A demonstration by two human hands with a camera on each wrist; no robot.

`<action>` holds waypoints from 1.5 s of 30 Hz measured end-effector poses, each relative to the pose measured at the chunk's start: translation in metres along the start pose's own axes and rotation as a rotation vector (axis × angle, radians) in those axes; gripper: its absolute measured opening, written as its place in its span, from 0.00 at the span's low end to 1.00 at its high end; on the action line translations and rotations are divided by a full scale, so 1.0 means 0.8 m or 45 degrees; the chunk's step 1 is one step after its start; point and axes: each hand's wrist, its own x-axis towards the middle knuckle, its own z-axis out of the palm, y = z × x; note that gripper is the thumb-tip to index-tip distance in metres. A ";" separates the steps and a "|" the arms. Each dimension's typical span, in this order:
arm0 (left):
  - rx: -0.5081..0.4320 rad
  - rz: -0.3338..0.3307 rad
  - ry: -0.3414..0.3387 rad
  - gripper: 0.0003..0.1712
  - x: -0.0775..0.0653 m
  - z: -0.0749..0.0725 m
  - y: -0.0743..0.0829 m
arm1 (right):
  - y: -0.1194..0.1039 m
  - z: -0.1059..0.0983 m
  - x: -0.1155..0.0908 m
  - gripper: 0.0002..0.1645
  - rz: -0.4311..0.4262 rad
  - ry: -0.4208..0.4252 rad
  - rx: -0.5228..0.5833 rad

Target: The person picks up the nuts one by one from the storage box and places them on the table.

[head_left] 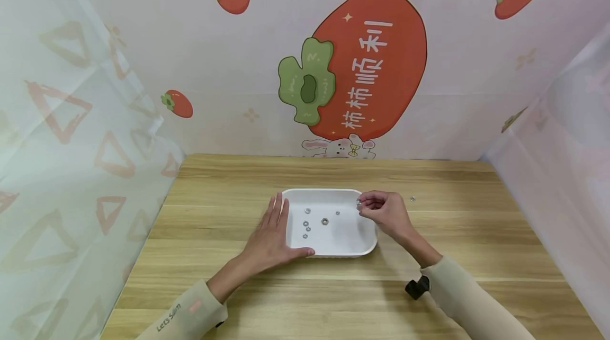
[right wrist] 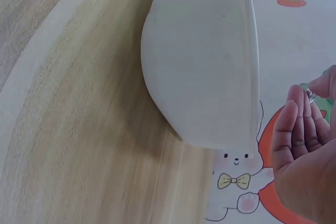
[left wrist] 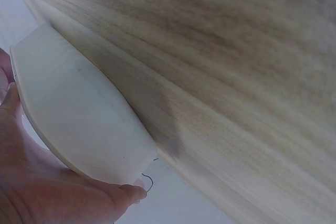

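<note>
A white tray (head_left: 345,242) with rounded corners lies on the wooden table, holding several small metal nuts and one larger hex nut (head_left: 325,221). My left hand (head_left: 272,238) rests against the tray's left side, its fingers straight along that edge and its thumb on the front rim. In the left wrist view, the left hand (left wrist: 58,192) touches the tray's rim. Over the tray's right rim, my right hand (head_left: 388,215) pinches a small metal nut (head_left: 359,202) between thumb and fingertips. The right wrist view shows that nut (right wrist: 310,96) partly hidden by the fingers.
Another small nut (head_left: 413,198) lies on the table (head_left: 457,244) to the right of the tray. A printed cloth backdrop (head_left: 452,117) rises behind the table, with more cloth at both sides. A black object (head_left: 417,287) sits at my right cuff.
</note>
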 end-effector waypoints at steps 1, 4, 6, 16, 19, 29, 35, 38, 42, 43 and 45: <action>-0.006 -0.002 -0.002 0.81 0.000 0.000 0.000 | 0.001 -0.002 -0.001 0.10 0.001 0.007 0.001; -0.017 -0.008 -0.010 0.81 0.000 0.000 0.001 | 0.005 -0.008 -0.001 0.10 0.007 0.028 0.017; -0.017 -0.010 -0.014 0.81 0.000 0.000 0.001 | 0.008 -0.012 -0.002 0.10 0.002 0.043 0.017; -0.009 -0.004 -0.011 0.81 -0.001 0.001 0.000 | 0.019 -0.036 -0.004 0.11 -0.002 0.114 0.051; -0.010 -0.006 -0.010 0.81 -0.002 0.000 0.000 | 0.022 -0.043 -0.005 0.11 0.000 0.116 0.096; -0.008 -0.011 -0.017 0.81 -0.003 -0.001 0.001 | 0.030 -0.073 -0.008 0.13 0.054 0.166 0.183; -0.007 -0.006 -0.012 0.81 -0.002 -0.002 0.001 | 0.035 -0.092 -0.010 0.14 0.058 0.183 0.213; -0.009 -0.007 -0.019 0.81 -0.002 -0.002 0.001 | 0.039 -0.101 -0.010 0.14 0.053 0.188 0.201; -0.011 -0.013 -0.024 0.81 -0.002 -0.002 0.001 | 0.044 -0.115 -0.010 0.14 0.070 0.188 0.223; -0.010 -0.014 -0.026 0.81 -0.002 -0.002 0.001 | 0.046 -0.119 -0.010 0.14 0.078 0.189 0.233; -0.009 -0.015 -0.027 0.81 -0.002 -0.002 0.001 | 0.048 -0.125 -0.009 0.13 0.091 0.206 0.258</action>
